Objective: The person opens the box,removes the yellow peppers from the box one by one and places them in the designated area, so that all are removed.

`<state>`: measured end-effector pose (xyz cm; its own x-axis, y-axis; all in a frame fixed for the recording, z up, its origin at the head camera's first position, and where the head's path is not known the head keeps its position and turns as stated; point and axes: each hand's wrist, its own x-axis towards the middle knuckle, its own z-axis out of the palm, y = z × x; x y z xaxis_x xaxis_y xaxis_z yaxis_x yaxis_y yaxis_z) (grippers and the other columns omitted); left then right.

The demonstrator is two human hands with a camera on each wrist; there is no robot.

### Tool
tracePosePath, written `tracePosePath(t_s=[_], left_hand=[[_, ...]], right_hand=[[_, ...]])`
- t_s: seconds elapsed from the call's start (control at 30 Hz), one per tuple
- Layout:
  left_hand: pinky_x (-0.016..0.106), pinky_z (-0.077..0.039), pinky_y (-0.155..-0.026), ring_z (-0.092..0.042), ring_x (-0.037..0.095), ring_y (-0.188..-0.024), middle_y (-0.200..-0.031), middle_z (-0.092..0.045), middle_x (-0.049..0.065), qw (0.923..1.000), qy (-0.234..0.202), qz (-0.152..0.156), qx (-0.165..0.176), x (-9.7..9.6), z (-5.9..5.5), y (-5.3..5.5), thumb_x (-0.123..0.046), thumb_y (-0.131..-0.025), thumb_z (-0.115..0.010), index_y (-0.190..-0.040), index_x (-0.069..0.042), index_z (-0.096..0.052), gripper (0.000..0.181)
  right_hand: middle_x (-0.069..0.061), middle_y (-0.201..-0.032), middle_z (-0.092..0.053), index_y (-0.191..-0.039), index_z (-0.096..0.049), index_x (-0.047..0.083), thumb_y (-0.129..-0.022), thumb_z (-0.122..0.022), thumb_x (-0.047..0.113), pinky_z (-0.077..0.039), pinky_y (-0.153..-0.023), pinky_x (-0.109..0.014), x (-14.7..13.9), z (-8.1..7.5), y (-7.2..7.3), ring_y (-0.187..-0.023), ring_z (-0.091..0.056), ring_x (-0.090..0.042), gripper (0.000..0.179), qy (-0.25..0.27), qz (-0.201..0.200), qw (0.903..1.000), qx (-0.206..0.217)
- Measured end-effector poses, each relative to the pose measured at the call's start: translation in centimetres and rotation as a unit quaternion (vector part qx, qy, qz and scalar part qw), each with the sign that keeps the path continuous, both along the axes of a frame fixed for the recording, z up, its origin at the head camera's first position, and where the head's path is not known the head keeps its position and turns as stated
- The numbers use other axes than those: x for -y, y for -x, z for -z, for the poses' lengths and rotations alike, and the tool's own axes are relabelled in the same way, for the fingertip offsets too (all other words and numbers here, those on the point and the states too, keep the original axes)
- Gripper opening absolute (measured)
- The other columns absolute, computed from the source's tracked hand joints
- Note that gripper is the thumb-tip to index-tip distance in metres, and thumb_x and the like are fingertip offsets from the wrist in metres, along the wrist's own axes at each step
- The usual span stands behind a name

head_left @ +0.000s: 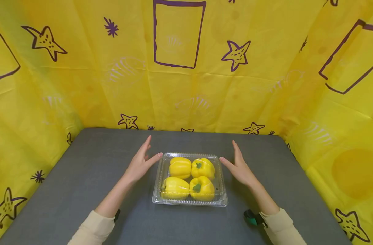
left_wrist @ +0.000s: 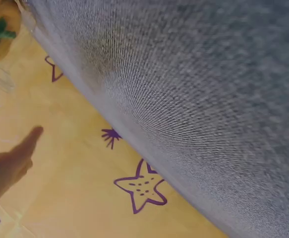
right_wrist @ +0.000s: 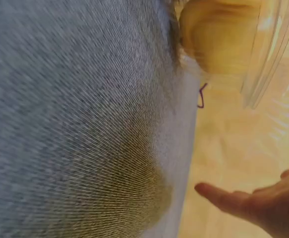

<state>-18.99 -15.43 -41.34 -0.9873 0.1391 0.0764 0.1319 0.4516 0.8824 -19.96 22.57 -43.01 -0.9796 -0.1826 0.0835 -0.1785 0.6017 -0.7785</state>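
A clear plastic clamshell box (head_left: 155,200) lies on the table in the head view, its lid down over several yellow bell peppers (head_left: 175,188), two of which show green stems. To its left is my left hand (head_left: 139,165), fingers straight, thumb tip close to the box's far left corner. My right hand (head_left: 240,169) mirrors it at the far right corner, also with straight fingers. Whether either thumb touches the plastic, I cannot tell. In the right wrist view, a blurred pepper (right_wrist: 216,37) shows through the box wall (right_wrist: 263,59); neither hand holds anything.
A dark grey cloth-covered table (head_left: 186,224) spreads beneath the box. Yellow curtains (head_left: 186,85) with purple starfish drawings hang behind it and along both sides. Dark bands with devices (head_left: 252,217) sit at the wrists, near the cream sleeves (head_left: 96,226).
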Motion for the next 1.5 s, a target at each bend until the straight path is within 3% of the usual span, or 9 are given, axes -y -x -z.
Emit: tracePosePath(t_s=[0.23, 0.5, 0.7, 0.93, 1.1, 1.33, 1.5], left_hand=[[0.063, -0.029, -0.106, -0.032, 0.049, -0.136, -0.161, -0.015, 0.017, 0.9941, -0.047, 0.072, 0.066, 0.1, -0.2, -1.4, -0.040, -0.092, -0.064, -0.158, -0.027, -0.007, 0.088], [0.061, -0.032, -0.105, -0.030, 0.050, -0.136, -0.161, -0.011, 0.018, 0.9881, -0.048, 0.129, 0.068, 0.3, 0.5, -2.5, -0.034, -0.093, -0.065, -0.158, -0.020, -0.007, 0.089], [0.061, -0.034, -0.104, -0.032, 0.052, -0.134, -0.161, -0.007, 0.020, 0.9832, -0.040, 0.162, 0.073, 0.3, 0.8, -3.2, -0.034, -0.091, -0.067, -0.158, -0.023, -0.005, 0.092], [0.061, -0.029, -0.106, -0.020, 0.045, -0.142, -0.163, 0.000, 0.015, 0.9808, -0.019, 0.189, 0.047, 0.3, 1.4, -3.7, -0.033, -0.087, -0.072, -0.158, -0.020, -0.002, 0.101], [0.059, -0.029, -0.107, -0.027, 0.047, -0.139, -0.162, 0.009, 0.013, 0.9794, 0.011, 0.198, 0.037, 0.2, 1.8, -4.3, -0.035, -0.085, -0.075, -0.158, -0.021, 0.002, 0.107], [0.058, -0.027, -0.108, -0.006, 0.040, -0.146, -0.162, 0.013, 0.011, 0.9793, 0.030, 0.200, 0.017, -0.2, 1.8, -4.9, -0.040, -0.078, -0.081, -0.158, -0.018, 0.003, 0.118], [0.067, -0.023, -0.105, -0.003, 0.039, -0.146, -0.162, 0.015, 0.006, 0.9798, 0.059, 0.191, 0.012, -0.5, 1.8, -5.3, -0.048, -0.074, -0.082, -0.158, -0.024, 0.003, 0.122]], right_hand=[[-0.013, -0.163, 0.005, -0.157, 0.005, 0.020, -0.095, -0.062, 0.039, -0.027, -0.105, -0.066, 0.0, -0.1, -1.1, -0.145, -0.004, -0.044, 0.093, 0.031, -0.060, 0.9973, 0.027], [-0.011, -0.163, 0.005, -0.157, 0.006, 0.020, -0.096, -0.063, 0.024, -0.028, -0.104, -0.066, 0.1, 0.5, -2.3, -0.145, -0.005, -0.044, 0.092, 0.036, -0.121, 0.9909, 0.048], [-0.009, -0.163, 0.005, -0.157, 0.007, 0.021, -0.093, -0.067, 0.019, -0.028, -0.104, -0.066, 0.1, 0.6, -3.1, -0.145, -0.009, -0.042, 0.098, 0.026, -0.153, 0.9861, 0.059], [-0.013, -0.162, 0.006, -0.156, 0.008, 0.015, -0.090, -0.071, 0.018, -0.030, -0.103, -0.065, 0.0, 0.9, -3.7, -0.144, -0.011, -0.043, 0.104, 0.017, -0.189, 0.9808, 0.046], [-0.010, -0.162, 0.009, -0.156, 0.010, 0.020, -0.087, -0.075, 0.021, -0.029, -0.104, -0.065, 0.0, 1.0, -4.2, -0.145, -0.009, -0.041, 0.109, 0.021, -0.202, 0.9780, 0.049], [-0.010, -0.162, 0.011, -0.156, 0.011, 0.014, -0.083, -0.079, 0.026, -0.025, -0.106, -0.066, 0.2, 0.9, -4.9, -0.146, -0.004, -0.038, 0.116, 0.030, -0.209, 0.9766, 0.042], [-0.003, -0.162, 0.011, -0.156, 0.010, 0.018, -0.077, -0.083, 0.032, -0.026, -0.108, -0.060, 0.5, 0.9, -5.3, -0.147, -0.003, -0.029, 0.123, 0.016, -0.199, 0.9790, 0.040]])
